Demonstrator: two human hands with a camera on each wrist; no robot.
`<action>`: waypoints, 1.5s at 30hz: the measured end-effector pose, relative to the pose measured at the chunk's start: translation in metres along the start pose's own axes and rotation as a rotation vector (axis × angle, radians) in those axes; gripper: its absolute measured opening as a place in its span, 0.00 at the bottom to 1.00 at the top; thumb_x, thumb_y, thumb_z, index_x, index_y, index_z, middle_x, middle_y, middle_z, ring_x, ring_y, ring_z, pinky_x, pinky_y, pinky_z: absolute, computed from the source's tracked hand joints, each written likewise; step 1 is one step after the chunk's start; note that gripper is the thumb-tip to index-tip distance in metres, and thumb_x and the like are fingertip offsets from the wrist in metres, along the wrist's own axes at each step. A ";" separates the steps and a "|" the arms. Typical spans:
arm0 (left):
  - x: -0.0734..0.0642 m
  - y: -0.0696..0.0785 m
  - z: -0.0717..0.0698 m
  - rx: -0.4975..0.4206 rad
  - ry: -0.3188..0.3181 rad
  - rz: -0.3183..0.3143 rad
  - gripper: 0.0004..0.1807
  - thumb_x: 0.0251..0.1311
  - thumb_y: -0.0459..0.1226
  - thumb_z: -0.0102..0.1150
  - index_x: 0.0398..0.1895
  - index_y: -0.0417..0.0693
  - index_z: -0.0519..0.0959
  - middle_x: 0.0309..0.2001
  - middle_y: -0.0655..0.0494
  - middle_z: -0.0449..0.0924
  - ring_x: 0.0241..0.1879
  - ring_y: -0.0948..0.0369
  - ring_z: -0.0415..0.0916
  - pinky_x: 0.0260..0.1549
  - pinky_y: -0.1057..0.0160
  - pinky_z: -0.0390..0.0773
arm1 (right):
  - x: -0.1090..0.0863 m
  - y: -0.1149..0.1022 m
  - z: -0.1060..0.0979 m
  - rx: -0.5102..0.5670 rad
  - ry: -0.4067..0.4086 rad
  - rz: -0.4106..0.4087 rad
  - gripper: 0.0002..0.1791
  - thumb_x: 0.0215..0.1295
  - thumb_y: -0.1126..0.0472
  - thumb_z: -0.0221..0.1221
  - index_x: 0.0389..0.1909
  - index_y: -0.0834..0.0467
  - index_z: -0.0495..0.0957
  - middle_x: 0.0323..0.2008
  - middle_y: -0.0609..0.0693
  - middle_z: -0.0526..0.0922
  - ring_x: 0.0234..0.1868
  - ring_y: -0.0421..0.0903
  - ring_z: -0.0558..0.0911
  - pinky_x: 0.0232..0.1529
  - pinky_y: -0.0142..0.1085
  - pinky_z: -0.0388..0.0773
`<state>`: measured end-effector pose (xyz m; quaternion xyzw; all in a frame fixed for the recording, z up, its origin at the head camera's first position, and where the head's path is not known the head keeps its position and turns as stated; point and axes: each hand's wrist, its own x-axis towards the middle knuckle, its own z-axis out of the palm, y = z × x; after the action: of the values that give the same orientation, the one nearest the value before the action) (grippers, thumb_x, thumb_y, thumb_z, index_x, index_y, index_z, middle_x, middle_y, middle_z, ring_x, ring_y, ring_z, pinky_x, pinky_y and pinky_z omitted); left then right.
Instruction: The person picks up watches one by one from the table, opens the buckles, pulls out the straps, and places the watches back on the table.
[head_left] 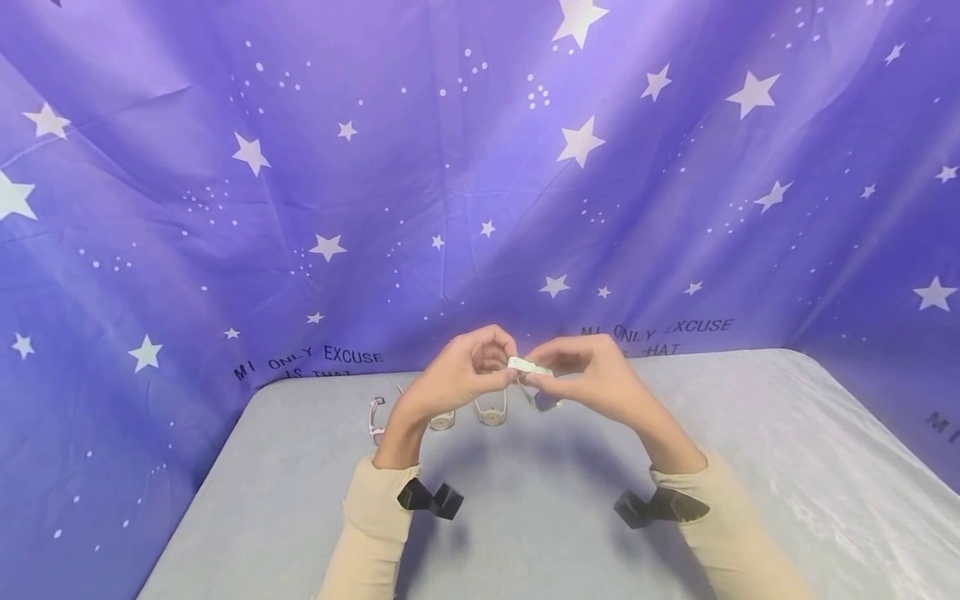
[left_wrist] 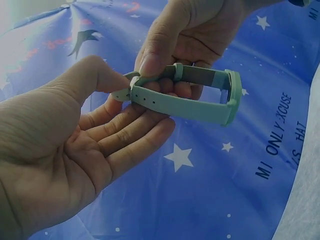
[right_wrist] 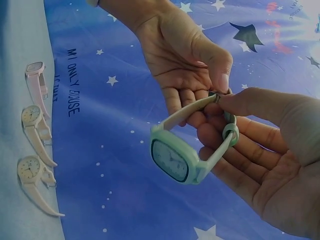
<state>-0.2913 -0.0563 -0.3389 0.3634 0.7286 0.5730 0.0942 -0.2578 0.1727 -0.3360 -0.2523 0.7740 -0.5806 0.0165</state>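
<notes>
A light green wristwatch [right_wrist: 176, 159] with a squarish dial hangs between both hands above the table. Its strap [left_wrist: 175, 106] forms a loop, and the strap end passes through the buckle. The left hand [head_left: 459, 373] pinches the strap's tip between thumb and fingers. From the other side the right hand [head_left: 588, 371] pinches the buckle part, its thumb [left_wrist: 152, 65] on the strap. In the right wrist view the dial faces down and away from the fingers. The buckle itself is mostly hidden by the fingertips.
Three other watches lie in a row on the table [head_left: 540, 517]: a pink one [right_wrist: 36, 75], a cream one [right_wrist: 33, 116] and another cream one [right_wrist: 30, 170]. A purple-blue curtain [head_left: 450, 167] with white stars hangs behind the table's far edge.
</notes>
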 end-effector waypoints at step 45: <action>0.002 -0.001 0.003 -0.145 0.037 0.101 0.10 0.68 0.28 0.58 0.46 0.28 0.83 0.54 0.37 0.84 0.52 0.57 0.85 0.58 0.53 0.83 | -0.001 -0.006 -0.008 -0.130 0.083 -0.070 0.15 0.60 0.64 0.71 0.47 0.57 0.81 0.39 0.53 0.87 0.40 0.47 0.87 0.47 0.38 0.88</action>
<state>-0.2917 -0.0530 -0.3397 0.3811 0.6675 0.6349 0.0779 -0.2571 0.1797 -0.3286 -0.2553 0.8008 -0.5393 -0.0525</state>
